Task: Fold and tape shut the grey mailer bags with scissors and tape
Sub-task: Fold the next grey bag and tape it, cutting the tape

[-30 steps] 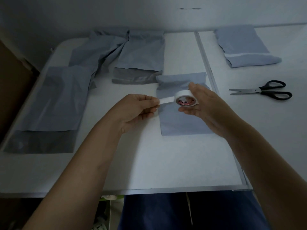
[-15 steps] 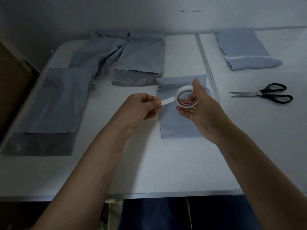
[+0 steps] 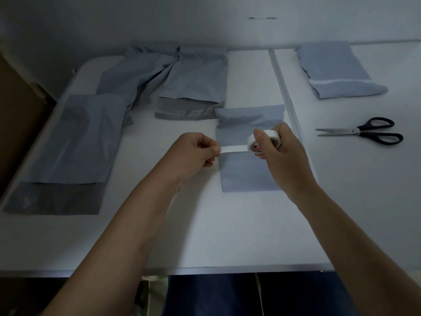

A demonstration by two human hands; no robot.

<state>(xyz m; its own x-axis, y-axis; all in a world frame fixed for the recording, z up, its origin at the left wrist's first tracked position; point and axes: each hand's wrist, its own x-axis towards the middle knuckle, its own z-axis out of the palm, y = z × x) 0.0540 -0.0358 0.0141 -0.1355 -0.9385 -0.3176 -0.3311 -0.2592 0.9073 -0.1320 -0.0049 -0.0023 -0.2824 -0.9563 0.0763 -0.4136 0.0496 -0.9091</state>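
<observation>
**Tape drawn out above a folded mailer**

White tabletop (image 3: 205,224) fills the head view, lit dimly, with a pale wall behind its far edge and a metal seam (image 3: 282,87) running from far edge to near edge right of centre.

Both forearms reach in from the near edge and meet above the middle. The left hand (image 3: 193,153) is curled, thumb and fingers pinching the free end of a white tape strip (image 3: 234,148). The right hand (image 3: 280,151) grips the tape roll (image 3: 262,142), thumb over its front face. The strip runs level between them, above the folded grey mailer bag (image 3: 246,174) lying just left of the seam.

Unfolded mailers (image 3: 75,142) crowd the left edge and far-left corner. A taped mailer (image 3: 337,74) sits near the far edge right of the seam, with scissors (image 3: 364,133) nearer, blades pointing at the seam. Bare table lies along the near edge.
</observation>
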